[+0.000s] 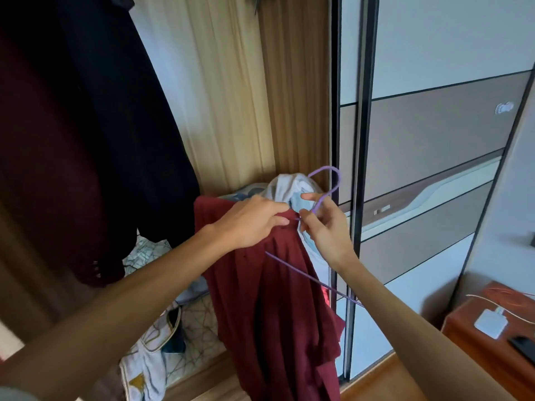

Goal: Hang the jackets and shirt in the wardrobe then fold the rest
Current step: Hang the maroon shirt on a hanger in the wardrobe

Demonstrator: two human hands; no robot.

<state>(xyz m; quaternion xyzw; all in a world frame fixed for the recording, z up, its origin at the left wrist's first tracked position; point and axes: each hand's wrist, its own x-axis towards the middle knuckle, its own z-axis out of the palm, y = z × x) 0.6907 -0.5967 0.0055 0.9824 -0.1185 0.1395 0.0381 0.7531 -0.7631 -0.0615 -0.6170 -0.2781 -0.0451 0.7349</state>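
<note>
A dark red shirt (269, 287) hangs down in front of the open wardrobe, draped over a thin purple hanger (325, 180). My left hand (249, 221) grips the shirt's collar area at the top. My right hand (324, 224) pinches the hanger's neck just below the hook, and one hanger arm sticks out toward the lower right. Inside the wardrobe at the left hang a black jacket (127, 111) and a maroon jacket (43, 169).
A pile of white and light blue cloth (289, 186) lies behind the shirt on the wardrobe floor, with patterned fabric (162, 337) below. The sliding door frame (359, 169) stands at the right. A reddish side table (492, 337) with a white charger is at the lower right.
</note>
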